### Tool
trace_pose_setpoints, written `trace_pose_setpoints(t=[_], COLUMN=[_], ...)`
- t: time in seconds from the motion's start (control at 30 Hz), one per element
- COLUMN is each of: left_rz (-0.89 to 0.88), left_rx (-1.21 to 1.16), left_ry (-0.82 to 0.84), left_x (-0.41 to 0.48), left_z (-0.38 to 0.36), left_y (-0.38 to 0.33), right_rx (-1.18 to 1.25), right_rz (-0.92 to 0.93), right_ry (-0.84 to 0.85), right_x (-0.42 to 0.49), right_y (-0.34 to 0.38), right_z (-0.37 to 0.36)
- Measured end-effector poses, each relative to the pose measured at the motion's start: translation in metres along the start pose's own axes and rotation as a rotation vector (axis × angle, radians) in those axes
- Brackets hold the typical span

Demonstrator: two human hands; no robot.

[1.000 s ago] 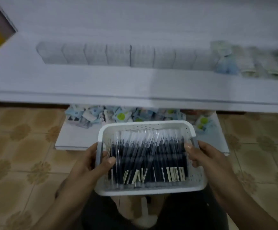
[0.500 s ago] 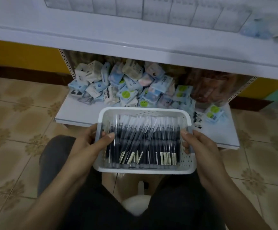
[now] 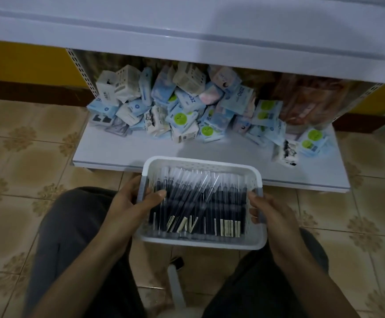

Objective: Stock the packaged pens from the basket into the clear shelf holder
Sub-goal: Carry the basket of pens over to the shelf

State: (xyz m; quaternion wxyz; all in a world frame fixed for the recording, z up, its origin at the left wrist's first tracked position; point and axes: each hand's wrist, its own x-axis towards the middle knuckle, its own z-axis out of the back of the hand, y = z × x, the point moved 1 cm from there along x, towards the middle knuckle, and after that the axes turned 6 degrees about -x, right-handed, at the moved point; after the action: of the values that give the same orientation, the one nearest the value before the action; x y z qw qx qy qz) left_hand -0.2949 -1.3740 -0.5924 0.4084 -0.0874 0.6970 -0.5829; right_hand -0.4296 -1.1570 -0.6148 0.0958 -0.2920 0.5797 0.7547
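You held the basket [image 3: 200, 242] in both hands, over your thighs [image 3: 72, 226] and just in front of the lower shelf [image 3: 221, 152]. Your left hand [image 3: 129, 203] clamped the basket's left wall: the fingers wrapped round the outside, and the left thumb [image 3: 159, 195] lay over the rim, with its tip resting on the nearest pens [image 3: 198, 203]. Your right hand [image 3: 272, 214] gripped the right wall in the same way, with the right thumb [image 3: 254, 196] hooked over the rim at the edge of the pens. Whether it touched them, you could not tell. The rest of that hand's fingers curled round the wall, mostly hidden.

The pens lay flat inside the basket, between your two thumbs. They were packed side by side in clear sleeves, dark barrels running front to back and pale labels toward you. A few on the left lay slanted across the others.

A loose heap of small packets [image 3: 175, 106] was piled at the back of the lower shelf, well apart from the basket. The upper shelf [image 3: 187, 31] ran across above it. Patterned floor [image 3: 26, 157] tiles showed on either side of you.
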Motion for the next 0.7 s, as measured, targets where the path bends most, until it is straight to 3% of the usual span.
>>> trace_pose_setpoints(t=[0.27, 0.47, 0.7], left_rz=[0.103, 0.207, 0.243], left_rx=[0.019, 0.045, 0.081], left_ry=[-0.044, -0.153, -0.126], left_x=[0.057, 0.082, 0.088], left_z=[0.012, 0.009, 0.010], left_y=[0.046, 0.045, 0.084], right_rx=[-0.122, -0.237, -0.310], right_rz=[-0.093, -0.161, -0.173], right_ry=[0.036, 0.125, 0.111], right_x=[0.049, 0.052, 0.063], right_y=[-0.035, -0.014, -0.038], right_z=[-0.035, -0.041, -0.035])
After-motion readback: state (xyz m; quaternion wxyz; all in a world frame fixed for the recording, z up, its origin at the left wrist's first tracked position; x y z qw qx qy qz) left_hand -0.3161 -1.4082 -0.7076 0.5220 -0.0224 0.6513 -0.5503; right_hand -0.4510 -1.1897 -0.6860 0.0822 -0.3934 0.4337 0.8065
